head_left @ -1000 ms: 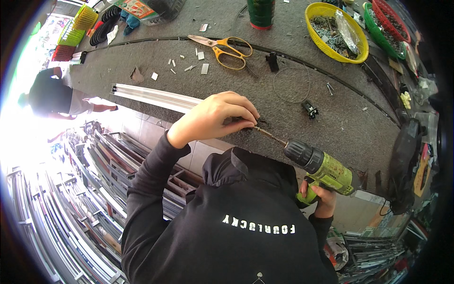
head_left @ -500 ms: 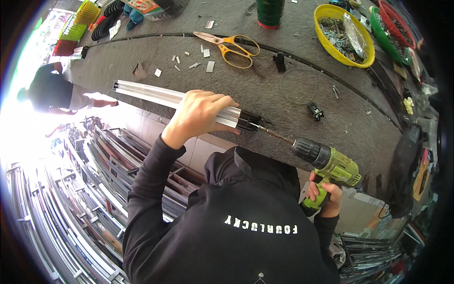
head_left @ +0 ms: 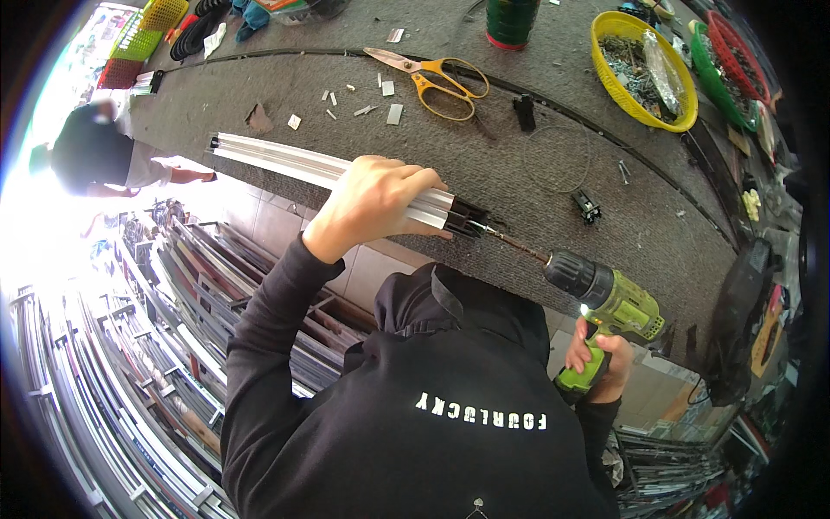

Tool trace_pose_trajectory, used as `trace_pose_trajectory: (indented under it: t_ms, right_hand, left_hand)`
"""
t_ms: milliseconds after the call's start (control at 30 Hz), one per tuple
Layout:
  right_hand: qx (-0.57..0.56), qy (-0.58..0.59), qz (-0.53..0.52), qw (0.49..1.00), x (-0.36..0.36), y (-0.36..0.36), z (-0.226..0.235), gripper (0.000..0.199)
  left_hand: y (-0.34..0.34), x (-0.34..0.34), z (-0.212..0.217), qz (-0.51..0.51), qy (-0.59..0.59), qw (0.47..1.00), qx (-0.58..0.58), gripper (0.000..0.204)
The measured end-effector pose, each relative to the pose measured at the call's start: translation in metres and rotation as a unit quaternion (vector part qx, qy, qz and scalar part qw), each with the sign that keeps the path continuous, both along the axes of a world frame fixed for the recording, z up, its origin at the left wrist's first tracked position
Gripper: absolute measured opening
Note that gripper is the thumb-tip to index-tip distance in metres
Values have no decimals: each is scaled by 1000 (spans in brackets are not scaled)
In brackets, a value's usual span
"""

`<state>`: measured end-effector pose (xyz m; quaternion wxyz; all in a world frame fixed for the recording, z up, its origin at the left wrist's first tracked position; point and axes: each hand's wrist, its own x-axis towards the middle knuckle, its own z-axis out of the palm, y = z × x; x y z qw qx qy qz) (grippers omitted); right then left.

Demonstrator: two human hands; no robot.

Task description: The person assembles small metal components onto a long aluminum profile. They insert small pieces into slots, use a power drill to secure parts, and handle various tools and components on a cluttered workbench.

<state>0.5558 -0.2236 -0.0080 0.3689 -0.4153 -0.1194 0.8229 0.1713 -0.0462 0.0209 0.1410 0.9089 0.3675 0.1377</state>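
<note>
My left hand (head_left: 373, 203) wraps round a silver metal profile (head_left: 281, 163) with black end pieces, which lies along the near edge of the workbench (head_left: 484, 160). In my right hand (head_left: 603, 359) is a green and black cordless drill (head_left: 618, 300), gripped by its handle. A small light on the drill glows. Its long bit (head_left: 520, 245) points left, and the tip meets the black end piece (head_left: 468, 218) of the profile, where a shiny screw-like part shows. The exact contact there is too small to make out.
Orange-handled scissors (head_left: 441, 84), a black fitting (head_left: 586, 206) and small scraps lie on the bench. Beyond stand a yellow basket of screws (head_left: 603, 78), red and green baskets (head_left: 735, 56) and a dark green container (head_left: 508, 22). Metal bars (head_left: 130, 406) fill racks at left; a person (head_left: 95, 147) stands there.
The drill's light has come on. The bench and its things sit slightly lower and farther right in view at the far right. Both hands keep their grips, bit still at the end piece.
</note>
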Motion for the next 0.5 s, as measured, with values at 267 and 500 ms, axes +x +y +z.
trace_pose_trajectory:
  t_ms: [267,500]
  right_hand:
    - [21,10,-3,1000,-3,1,-3,38]
    - [0,13,10,1000,-3,3,-6,41]
  left_hand:
    - [1,1,0,-3,-6,1000,9,52]
    - [0,1,0,-1,1,1000,3,52]
